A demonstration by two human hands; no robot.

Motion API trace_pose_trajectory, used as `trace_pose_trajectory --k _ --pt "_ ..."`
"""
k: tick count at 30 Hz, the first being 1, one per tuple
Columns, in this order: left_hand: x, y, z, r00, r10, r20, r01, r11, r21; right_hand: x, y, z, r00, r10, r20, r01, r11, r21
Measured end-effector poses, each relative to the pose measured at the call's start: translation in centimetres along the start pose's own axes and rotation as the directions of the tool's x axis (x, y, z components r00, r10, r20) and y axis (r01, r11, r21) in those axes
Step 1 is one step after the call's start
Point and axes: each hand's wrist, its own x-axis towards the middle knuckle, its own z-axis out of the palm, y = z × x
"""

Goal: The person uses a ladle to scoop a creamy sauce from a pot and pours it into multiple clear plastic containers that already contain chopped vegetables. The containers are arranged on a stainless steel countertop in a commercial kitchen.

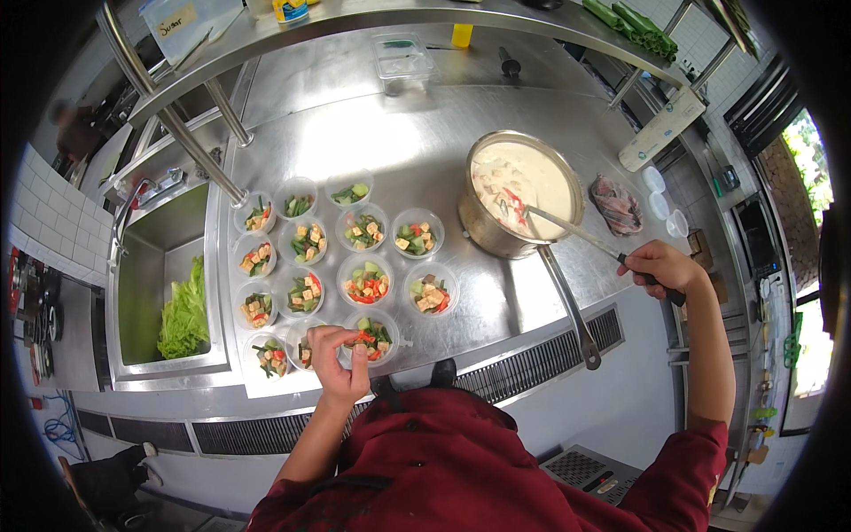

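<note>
My right hand (658, 269) is closed around the black grip of a long-handled metal utensil (576, 230). Its far end sits in a steel saucepan (483, 232) of creamy pale sauce (543, 177) with red strips and chunks, so I cannot tell its head's shape. My left hand (341, 365) has curled fingers at a clear plastic cup (377, 341) of green vegetables and red pepper near the table's front edge. Whatever its fingertips hold, if anything, is hidden. Several similar cups stand in rows to the left, with tofu-like cubes, green beans and red pepper.
The saucepan's long handle (572, 310) juts over the front edge of the steel table (417, 115). Right of the pan lie a bag of meat-like pieces (616, 204) and small white tubs (658, 206). Lettuce (183, 310) lies in the left sink (160, 239). A metal shelf (355, 19) spans the back.
</note>
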Motion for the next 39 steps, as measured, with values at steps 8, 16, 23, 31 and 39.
trace_pose_trajectory --k 8,16,23,31,39 --pt "0.0 0.1 0.3 1.000 -0.004 0.008 0.004 1.000 0.004 -0.9 -0.5 0.6 0.982 -0.077 -0.172 0.056 0.990 -0.126" --pt "0.0 0.0 0.5 1.000 -0.013 0.008 0.013 1.000 -0.015 -1.5 -0.6 2.1 0.922 -0.154 -0.355 0.059 0.962 -0.266" --pt "0.3 0.3 0.8 0.998 -0.051 -0.021 0.050 0.997 -0.054 -2.2 -0.5 2.2 0.940 -0.119 -0.320 0.068 0.984 -0.167" --pt "0.5 0.2 0.7 1.000 -0.006 0.021 0.007 0.999 -0.041 -4.7 -0.8 3.3 0.967 -0.064 -0.247 0.051 0.997 -0.059" --pt "1.2 0.6 1.0 1.000 -0.004 0.029 0.005 0.998 -0.056 -6.3 -0.1 6.5 0.970 -0.069 -0.234 0.050 0.995 -0.087"
